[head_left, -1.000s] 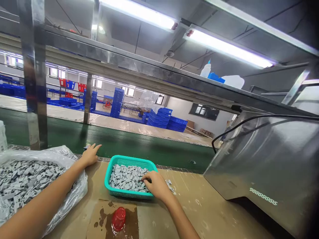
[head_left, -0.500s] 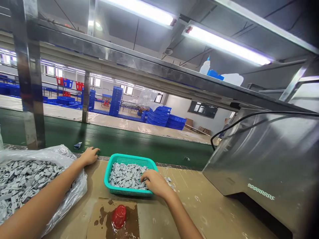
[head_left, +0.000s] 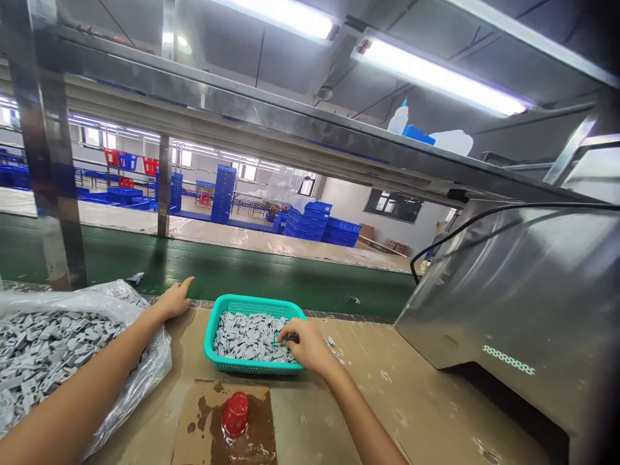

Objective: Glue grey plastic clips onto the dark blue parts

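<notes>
Basket [head_left: 252,370]: right hand [head_left: 310,347] apparently picking among plastic parts [head_left: 246,336], fingers half-curled, hold unclear; calls for fingertip pinch. Left hand [head_left: 173,301] beside conveyor belt [head_left: 242,278], fingers parted, seemingly empty.

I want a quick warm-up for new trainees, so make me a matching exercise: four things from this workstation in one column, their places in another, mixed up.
Things:
1. Right hand
2. Squeeze bottle
3. Clear plastic bag
4. Red plastic piece

Places:
A. On the wet cardboard
B. On the metal shelf
C. At the teal basket, fingers among grey parts
D. Left of the basket

Right pairs: 1-C, 2-B, 3-D, 4-A
</notes>
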A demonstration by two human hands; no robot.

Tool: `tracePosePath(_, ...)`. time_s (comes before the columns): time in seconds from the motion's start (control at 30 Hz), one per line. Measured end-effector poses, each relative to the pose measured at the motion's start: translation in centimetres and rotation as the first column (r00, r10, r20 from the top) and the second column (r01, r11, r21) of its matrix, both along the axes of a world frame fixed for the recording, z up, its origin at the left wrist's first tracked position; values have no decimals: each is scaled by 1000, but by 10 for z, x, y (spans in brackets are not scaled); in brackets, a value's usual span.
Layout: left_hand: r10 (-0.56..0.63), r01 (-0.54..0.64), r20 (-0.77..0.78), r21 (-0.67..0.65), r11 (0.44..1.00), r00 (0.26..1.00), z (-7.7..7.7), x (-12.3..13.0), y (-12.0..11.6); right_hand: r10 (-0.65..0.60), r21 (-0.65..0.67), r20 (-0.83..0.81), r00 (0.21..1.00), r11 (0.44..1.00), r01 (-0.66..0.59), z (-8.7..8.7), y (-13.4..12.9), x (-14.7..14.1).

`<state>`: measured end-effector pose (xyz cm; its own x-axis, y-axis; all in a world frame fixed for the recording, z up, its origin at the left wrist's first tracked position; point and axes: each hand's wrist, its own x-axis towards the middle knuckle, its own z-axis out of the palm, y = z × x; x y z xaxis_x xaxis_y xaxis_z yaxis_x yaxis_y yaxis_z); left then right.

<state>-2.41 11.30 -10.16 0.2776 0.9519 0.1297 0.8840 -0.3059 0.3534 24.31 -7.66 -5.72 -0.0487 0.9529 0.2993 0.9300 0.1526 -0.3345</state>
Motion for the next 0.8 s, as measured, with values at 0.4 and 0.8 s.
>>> tracePosePath(0.4,-26,27,-29,56,998,999,-1,1,1,1,245,-96,995,969,23,-7,0,4)
tracePosePath(0.8,-34,39,-73,69,997,997,-2,0,2,-25,318,-112,993,946,59,-9,-2,3)
